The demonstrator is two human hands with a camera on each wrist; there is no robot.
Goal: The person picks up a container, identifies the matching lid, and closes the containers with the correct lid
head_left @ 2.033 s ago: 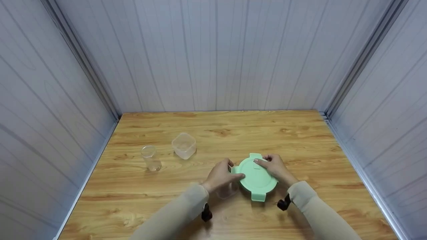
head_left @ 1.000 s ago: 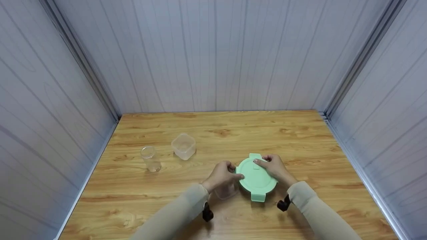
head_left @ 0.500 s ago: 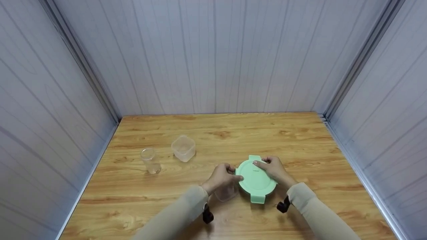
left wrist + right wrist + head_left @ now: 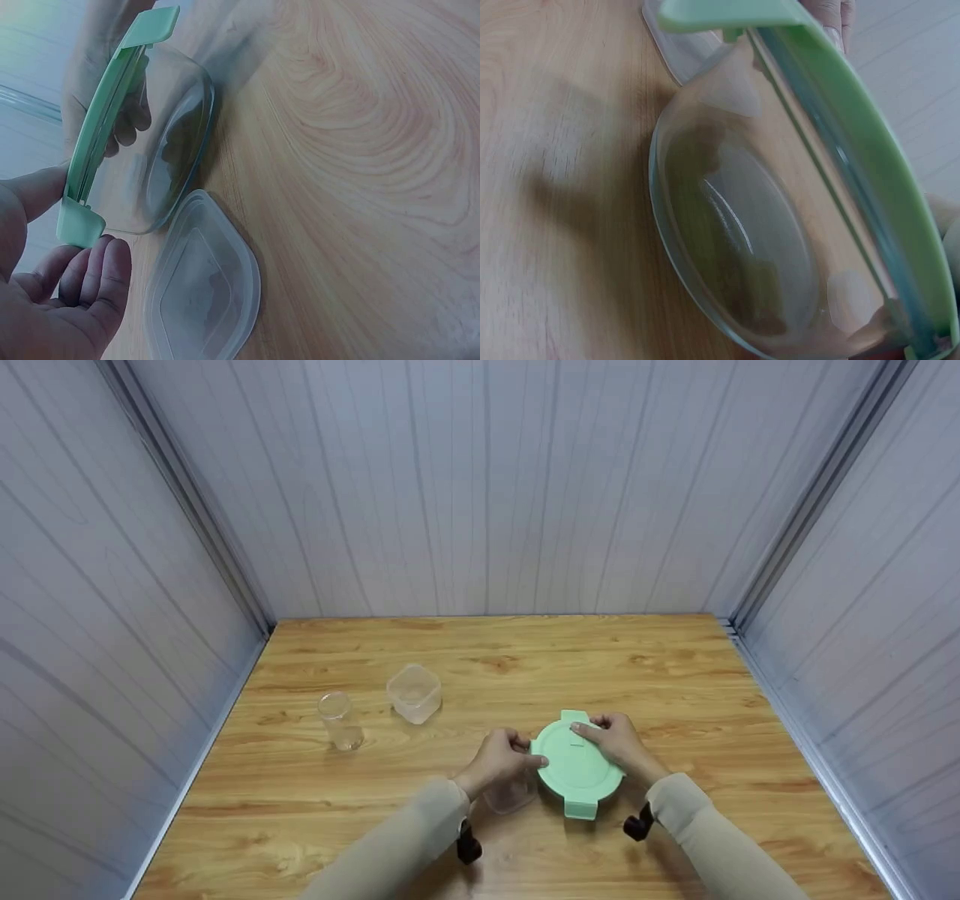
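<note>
A round glass food container [image 4: 742, 217] stands on the table, its mint-green lid [image 4: 574, 769] resting on the rim. Tabs stick out at the lid's back [image 4: 574, 715] and front [image 4: 580, 810]. My left hand [image 4: 496, 763] pinches the lid's left tab, thumb on top and curled fingers below, as the left wrist view shows at the tab [image 4: 81, 223]. On the far right side, my right hand [image 4: 622, 744] grips the container, thumb across the lid and fingers round the edge. Below my left hand lies a clear, rounded-square lid [image 4: 206, 281], partly hidden in the head view.
A translucent square tub [image 4: 414, 695] stands at the back left of the wooden table [image 4: 660, 660]. Nearer the left side is a clear upright glass [image 4: 342, 722]. Pale panel walls [image 4: 480, 487] rise at the back and both sides.
The left tab stuck out sideways two seconds ago and now appears folded lower against the rim. Both hands keep nearly the same place on the lid and container.
</note>
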